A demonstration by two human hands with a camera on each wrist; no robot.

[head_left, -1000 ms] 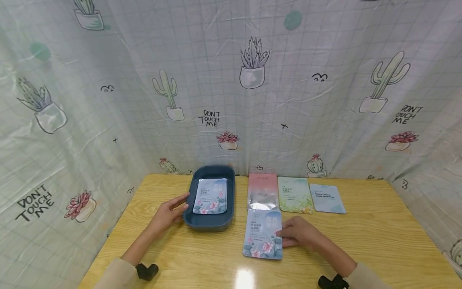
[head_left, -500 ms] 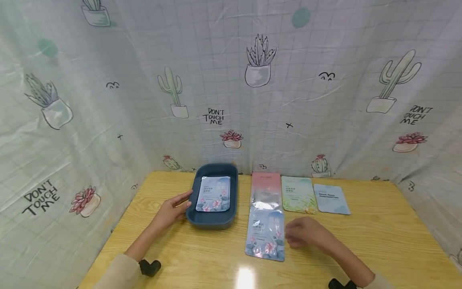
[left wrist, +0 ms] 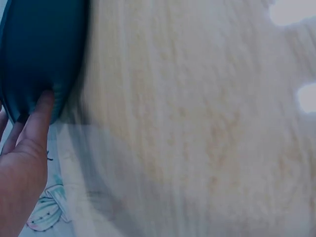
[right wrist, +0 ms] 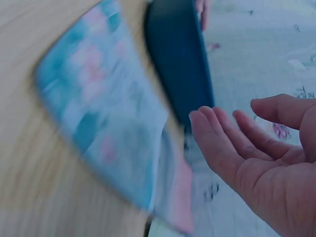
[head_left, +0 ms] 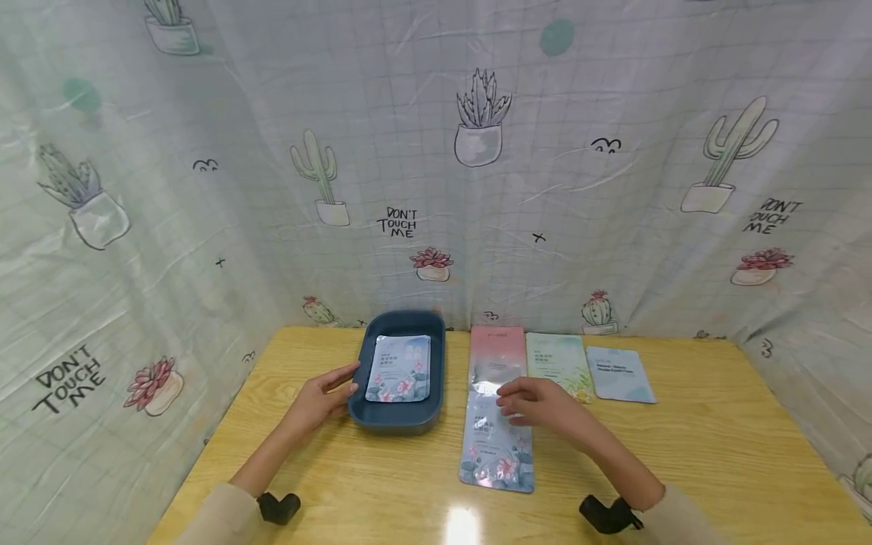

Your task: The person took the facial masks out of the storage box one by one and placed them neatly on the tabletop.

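Note:
A dark blue tray stands at the left of the table with a blue floral sachet lying in it. My left hand touches the tray's left side with fairly straight fingers, its fingertips right at the wall. Above the upper right part of another blue floral sachet hovers my right hand, fingers relaxed and nothing held between them. Behind that sachet lies a pink and silver sachet, its front end overlapped by the blue one. A green sachet is partly hidden behind the right hand.
A pale blue packet lies at the right end of the row. The wooden table meets a cactus-print curtain along its back edge.
My right hand leaves the right edge of the front blue sachet, then moves up and left over its top part. The left hand stays at the tray.

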